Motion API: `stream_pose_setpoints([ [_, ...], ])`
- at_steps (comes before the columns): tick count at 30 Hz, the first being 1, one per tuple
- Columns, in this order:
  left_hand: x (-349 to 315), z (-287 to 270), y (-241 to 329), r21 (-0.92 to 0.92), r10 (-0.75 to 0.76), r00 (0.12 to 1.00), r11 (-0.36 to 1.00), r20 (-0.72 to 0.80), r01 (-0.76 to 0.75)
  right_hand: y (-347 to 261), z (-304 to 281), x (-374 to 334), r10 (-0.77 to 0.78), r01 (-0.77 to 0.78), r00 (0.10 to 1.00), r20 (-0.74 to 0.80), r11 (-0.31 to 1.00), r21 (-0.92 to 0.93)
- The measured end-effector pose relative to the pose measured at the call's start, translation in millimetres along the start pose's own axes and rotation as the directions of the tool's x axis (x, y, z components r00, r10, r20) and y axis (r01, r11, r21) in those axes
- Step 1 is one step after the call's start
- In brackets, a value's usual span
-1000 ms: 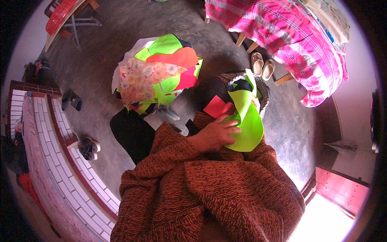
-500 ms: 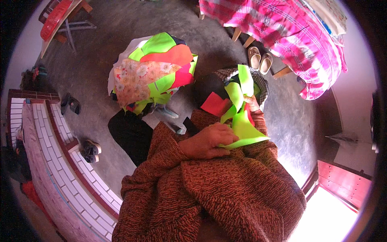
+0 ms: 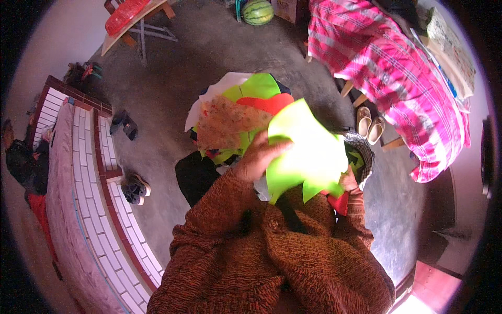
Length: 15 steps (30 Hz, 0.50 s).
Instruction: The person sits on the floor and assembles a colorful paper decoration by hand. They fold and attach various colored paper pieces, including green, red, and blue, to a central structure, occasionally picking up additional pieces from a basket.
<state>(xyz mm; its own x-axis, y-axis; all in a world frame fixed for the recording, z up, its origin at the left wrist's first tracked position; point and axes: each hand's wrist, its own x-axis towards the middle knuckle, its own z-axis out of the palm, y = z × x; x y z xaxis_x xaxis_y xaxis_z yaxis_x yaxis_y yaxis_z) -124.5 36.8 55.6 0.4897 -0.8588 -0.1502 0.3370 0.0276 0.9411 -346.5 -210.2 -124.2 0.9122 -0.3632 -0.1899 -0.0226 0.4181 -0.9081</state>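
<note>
Lime-green sheet [image 3: 308,149], held before your brown sweater [image 3: 261,256]: your left hand [image 3: 260,156] grasps its left edge, your right hand [image 3: 349,180] its right; the red piece [image 3: 339,203] beneath might slip if your right grip loosens.

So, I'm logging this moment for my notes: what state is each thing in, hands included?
Yellow-green sheet: spread out, washed out by glare
Left hand: gripping the sheet's left edge
Right hand: at its lower right edge, fingers partly hidden
Red piece: below the right hand, partly covered
Cloth pile: heaped, many-coloured
Checked container: open-topped, partly hidden
Watermelon: looks uncut
Beige shoes: paired, unworn
Pink plaid cloth: draped
</note>
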Motion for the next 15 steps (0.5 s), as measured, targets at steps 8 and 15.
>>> stream_pose_setpoints([
  [8, 85, -38, 64, -0.242, 0.379, 0.710, 0.757, -0.594, -0.607, -26, 26, -3, -0.141, 0.143, 0.990, 0.028, 0.943, -0.300],
  [15, 68, -119, -14, 0.765, 0.513, 0.664, 0.628, -0.543, 0.141, -34, 40, 0, -0.096, 0.104, 0.994, 0.043, 0.960, -0.260],
])
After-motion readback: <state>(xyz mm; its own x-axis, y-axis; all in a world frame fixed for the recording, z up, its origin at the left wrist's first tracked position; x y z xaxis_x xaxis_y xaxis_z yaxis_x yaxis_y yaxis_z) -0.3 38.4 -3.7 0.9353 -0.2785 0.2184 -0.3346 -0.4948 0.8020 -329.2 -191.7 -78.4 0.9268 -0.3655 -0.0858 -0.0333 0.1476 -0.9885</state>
